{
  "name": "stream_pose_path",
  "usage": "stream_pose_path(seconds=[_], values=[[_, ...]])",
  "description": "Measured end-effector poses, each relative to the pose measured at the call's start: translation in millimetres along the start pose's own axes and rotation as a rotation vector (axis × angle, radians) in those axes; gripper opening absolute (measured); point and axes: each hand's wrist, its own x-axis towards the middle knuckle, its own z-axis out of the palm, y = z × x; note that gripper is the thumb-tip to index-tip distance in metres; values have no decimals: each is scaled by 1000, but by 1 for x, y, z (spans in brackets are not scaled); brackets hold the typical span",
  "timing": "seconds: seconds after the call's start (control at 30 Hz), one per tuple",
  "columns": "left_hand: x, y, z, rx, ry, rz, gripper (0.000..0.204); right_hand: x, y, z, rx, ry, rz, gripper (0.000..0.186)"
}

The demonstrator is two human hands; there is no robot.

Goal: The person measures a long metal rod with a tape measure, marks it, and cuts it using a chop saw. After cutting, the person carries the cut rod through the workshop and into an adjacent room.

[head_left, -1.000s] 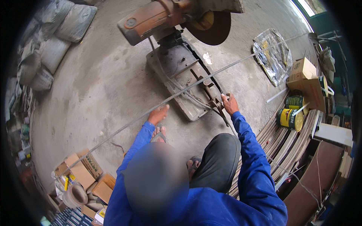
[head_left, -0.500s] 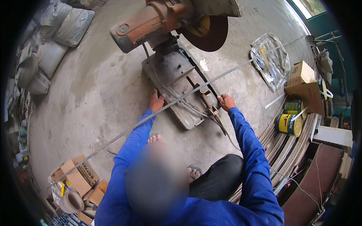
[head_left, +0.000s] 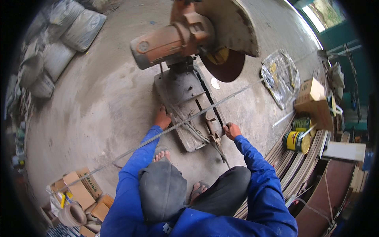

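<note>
An orange and grey chop saw (head_left: 162,43) stands on the floor in front of me, its brown cutting disc (head_left: 229,67) raised under a dusty guard. My left hand (head_left: 162,118) is closed on the left edge of its flat metal base (head_left: 179,89). Opposite it, my right hand (head_left: 231,130) grips the right edge beside the clamp (head_left: 212,123). A long ribbed steel bar (head_left: 158,135) runs slantwise over the base, passing just by my left hand. A grey cable (head_left: 196,133) lies across the near part of the base. Fingers under the edges are hidden.
Dusty sacks (head_left: 84,29) are piled at the far left. Cardboard boxes (head_left: 81,189) lie near left. On the right are a crumpled silver sheet (head_left: 278,77), a carton (head_left: 314,100), yellow-green cans (head_left: 297,141) and long thin strips (head_left: 294,166). My feet (head_left: 161,155) are close to the base.
The view has shifted, so the saw, bar and both hands appear lower in it. Both hands keep their hold on the base. My left knee now shows plainly.
</note>
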Motion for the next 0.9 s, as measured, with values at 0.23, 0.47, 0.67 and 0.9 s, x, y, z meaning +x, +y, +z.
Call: stream_pose_path(seconds=[0.23,0.47,0.67,0.9], values=[[-15,-15,-9,12,9,101,69,9,-6,-6,-189,-98,31,43],[-168,-73,-45,-341,-180,-218,65,9,-5,-2,-222,-50,-32,45],[-279,-86,-68,-707,-135,-433,64,-4,18,26,15,147,3,45],[-298,-66,-49,-1197,-214,-415,58,-14,47,60,377,152,-67,54]])
